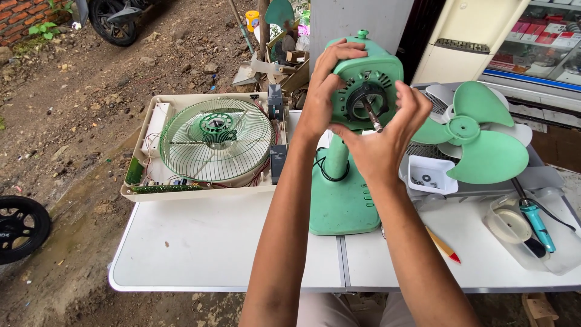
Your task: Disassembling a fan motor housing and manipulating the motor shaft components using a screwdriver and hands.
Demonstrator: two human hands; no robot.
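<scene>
Both the left hand and right hand clasp the green fan motor housing, fingers hiding its sides, its shaft showing between them.

Outdoor repair stall on bare dirt ground, white folding table with dismantled green fan parts, motorbike wheel upper left, shop display cabinet upper right
</scene>
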